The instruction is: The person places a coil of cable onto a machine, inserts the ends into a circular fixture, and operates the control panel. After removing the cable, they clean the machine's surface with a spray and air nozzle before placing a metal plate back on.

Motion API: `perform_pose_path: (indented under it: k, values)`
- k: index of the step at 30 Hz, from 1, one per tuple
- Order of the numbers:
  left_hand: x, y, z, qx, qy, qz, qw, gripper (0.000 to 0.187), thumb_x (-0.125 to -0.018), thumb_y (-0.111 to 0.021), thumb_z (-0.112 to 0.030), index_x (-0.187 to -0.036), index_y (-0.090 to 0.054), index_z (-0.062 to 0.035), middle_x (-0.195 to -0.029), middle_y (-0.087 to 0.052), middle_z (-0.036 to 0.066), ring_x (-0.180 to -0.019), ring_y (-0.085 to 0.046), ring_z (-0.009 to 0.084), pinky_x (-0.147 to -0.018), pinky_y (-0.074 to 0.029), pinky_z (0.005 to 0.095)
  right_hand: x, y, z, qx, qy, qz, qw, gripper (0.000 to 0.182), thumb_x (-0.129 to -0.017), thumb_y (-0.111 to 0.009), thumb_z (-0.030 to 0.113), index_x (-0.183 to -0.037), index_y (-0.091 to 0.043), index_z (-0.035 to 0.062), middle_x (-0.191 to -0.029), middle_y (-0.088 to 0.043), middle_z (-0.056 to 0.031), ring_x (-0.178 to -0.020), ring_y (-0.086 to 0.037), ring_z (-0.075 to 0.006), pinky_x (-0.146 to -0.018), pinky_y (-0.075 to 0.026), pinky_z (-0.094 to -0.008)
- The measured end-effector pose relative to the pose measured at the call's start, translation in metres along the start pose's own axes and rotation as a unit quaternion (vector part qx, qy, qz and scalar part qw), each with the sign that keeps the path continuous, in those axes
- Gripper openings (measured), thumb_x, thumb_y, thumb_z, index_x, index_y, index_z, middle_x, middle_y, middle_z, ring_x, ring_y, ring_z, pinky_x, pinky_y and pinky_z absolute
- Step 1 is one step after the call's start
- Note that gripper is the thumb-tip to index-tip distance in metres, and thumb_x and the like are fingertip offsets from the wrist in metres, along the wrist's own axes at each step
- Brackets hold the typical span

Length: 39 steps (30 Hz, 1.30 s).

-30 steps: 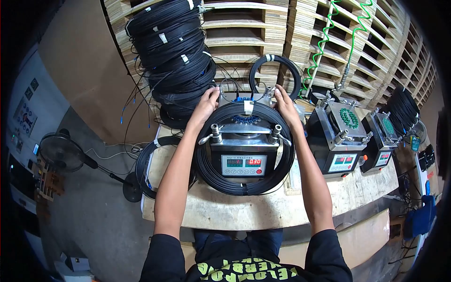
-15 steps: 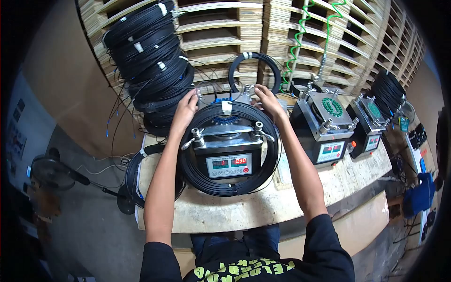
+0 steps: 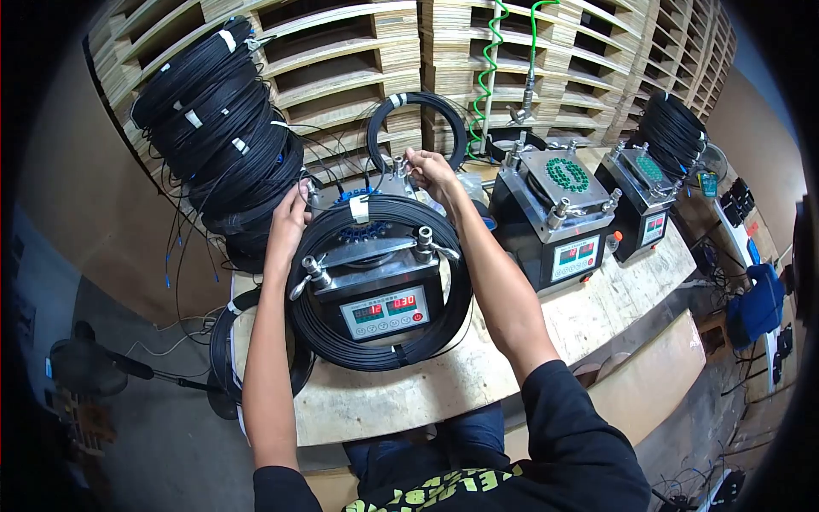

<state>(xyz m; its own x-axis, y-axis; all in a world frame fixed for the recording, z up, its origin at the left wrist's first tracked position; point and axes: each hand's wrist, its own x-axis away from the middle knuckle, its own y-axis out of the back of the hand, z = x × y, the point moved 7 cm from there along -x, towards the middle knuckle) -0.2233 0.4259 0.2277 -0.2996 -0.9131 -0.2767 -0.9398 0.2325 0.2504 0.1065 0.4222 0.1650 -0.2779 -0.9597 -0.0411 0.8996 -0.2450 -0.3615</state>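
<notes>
A polishing machine (image 3: 382,311) with a lit red display stands in front of me. A coil of black cable (image 3: 465,294) hangs around its front, a white tag (image 3: 358,207) at the top. Blue connectors (image 3: 363,229) ring the machine's top plate. My left hand (image 3: 290,220) is at the rear left corner, its fingers bent against the clamp there. My right hand (image 3: 433,171) has its fingers closed at the rear right clamp post (image 3: 398,167). The clamp levers are partly hidden by my fingers. Two front clamp posts (image 3: 424,241) stand upright.
Two similar machines (image 3: 533,222) with green-dotted tops stand to the right on the wooden table (image 3: 478,367). A tall stack of black cable coils (image 3: 222,136) rises at left. Another coil (image 3: 461,128) leans behind. Wooden pallets (image 3: 341,60) line the back; a fan (image 3: 90,367) is at lower left.
The view has turned, so the scene sits further left. Both hands remain at the machine's rear corners; the right fingers have come closer to the rear right post.
</notes>
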Motion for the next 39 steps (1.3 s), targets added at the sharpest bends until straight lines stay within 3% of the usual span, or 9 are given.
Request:
perform_pose_path:
  k: [4, 9, 12, 14, 17, 23, 26, 34, 39]
  values:
    - [0.000, -0.002, -0.001, 0.020, -0.002, 0.010, 1.000, 0.051, -0.103, -0.062, -0.040, -0.140, -0.061, -0.0060, -0.078, -0.053, -0.004, -0.069, -0.047, 0.0056, -0.061, -0.038, 0.0223, 0.011, -0.007, 0.011, -0.024, 0.021, -0.036, 0.999, 0.018, -0.100, -0.065, 0.020, -0.109, -0.072, 0.0063, -0.081, -0.064, -0.0007, -0.049, -0.042, -0.0076, -0.046, -0.036, -0.0245]
    - [-0.001, -0.002, 0.002, 0.034, 0.014, 0.022, 0.999, 0.048, -0.103, -0.064, -0.035, -0.142, -0.059, -0.0079, -0.077, -0.052, -0.005, -0.068, -0.046, 0.0036, -0.059, -0.036, 0.0203, 0.013, -0.015, 0.034, 0.244, 0.109, -0.098, 0.959, 0.026, -0.093, -0.065, 0.008, -0.117, -0.071, 0.0036, -0.076, -0.066, -0.0016, -0.063, -0.056, -0.0075, -0.055, -0.047, -0.0288]
    - [0.002, -0.003, 0.002, 0.049, 0.029, 0.027, 0.998, 0.047, -0.103, -0.064, -0.033, -0.142, -0.060, -0.0086, -0.076, -0.052, -0.006, -0.067, -0.046, 0.0027, -0.059, -0.035, 0.0190, 0.005, -0.008, 0.033, 0.181, 0.157, -0.076, 0.968, 0.026, -0.094, -0.066, 0.011, -0.117, -0.071, 0.0013, -0.085, -0.072, -0.0113, -0.072, -0.066, -0.0170, -0.066, -0.053, -0.0324]
    - [0.001, -0.003, 0.002, 0.046, 0.023, 0.026, 0.998, 0.046, -0.103, -0.064, -0.032, -0.142, -0.060, -0.0092, -0.076, -0.052, -0.006, -0.067, -0.046, 0.0027, -0.059, -0.035, 0.0189, 0.001, 0.003, 0.034, 0.293, 0.192, -0.139, 0.926, 0.040, -0.090, -0.071, 0.022, -0.122, -0.067, -0.0009, -0.107, -0.071, -0.0279, -0.101, -0.070, -0.0353, -0.089, -0.053, -0.0412]
    - [0.000, -0.003, 0.001, 0.039, 0.022, 0.027, 0.999, 0.045, -0.103, -0.064, -0.030, -0.143, -0.060, -0.0102, -0.077, -0.052, -0.006, -0.069, -0.047, 0.0028, -0.060, -0.037, 0.0193, 0.030, -0.033, 0.056, 0.396, 0.180, -0.129, 0.891, 0.062, -0.082, -0.078, 0.034, -0.128, -0.061, -0.0043, -0.119, -0.067, -0.0329, -0.113, -0.066, -0.0434, -0.099, -0.050, -0.0457]
    - [-0.002, -0.003, 0.002, 0.044, 0.008, 0.030, 0.999, 0.043, -0.101, -0.064, -0.023, -0.142, -0.060, -0.0101, -0.083, -0.056, -0.005, -0.071, -0.049, 0.0037, -0.062, -0.039, 0.0195, 0.016, -0.071, 0.047, 0.429, 0.191, 0.025, 0.883, 0.042, -0.088, -0.067, 0.019, -0.124, -0.061, -0.0011, -0.114, -0.069, -0.0272, -0.110, -0.067, -0.0414, -0.096, -0.052, -0.0460]
    - [-0.003, -0.004, 0.006, 0.069, 0.000, 0.035, 0.997, 0.042, -0.100, -0.063, -0.019, -0.141, -0.060, -0.0101, -0.085, -0.057, -0.005, -0.071, -0.050, 0.0037, -0.062, -0.040, 0.0195, 0.017, -0.082, 0.046, 0.574, 0.165, 0.066, 0.800, 0.041, -0.086, -0.060, 0.012, -0.127, -0.062, 0.0052, -0.118, -0.071, -0.0211, -0.113, -0.066, -0.0406, -0.097, -0.051, -0.0461]
    - [-0.008, 0.001, 0.019, 0.037, -0.020, 0.003, 0.999, 0.040, -0.100, -0.061, -0.020, -0.138, -0.061, -0.0071, -0.074, -0.058, -0.003, -0.064, -0.050, 0.0068, -0.058, -0.041, 0.0244, 0.051, -0.089, 0.064, 0.518, 0.261, 0.118, 0.806, 0.090, -0.069, -0.038, -0.018, -0.154, -0.041, 0.0106, -0.144, -0.057, -0.0223, -0.130, -0.059, -0.0329, -0.113, -0.042, -0.0387]
    - [-0.009, 0.001, 0.010, 0.010, -0.046, -0.006, 0.999, 0.038, -0.102, -0.058, -0.024, -0.135, -0.063, -0.0045, -0.070, -0.056, 0.000, -0.062, -0.049, 0.0092, -0.059, -0.041, 0.0270, 0.135, -0.095, 0.101, 0.457, 0.201, 0.053, 0.865, 0.064, -0.098, -0.047, -0.002, -0.159, -0.032, 0.0134, -0.151, -0.049, -0.0244, -0.141, -0.048, -0.0343, -0.114, -0.040, -0.0384]
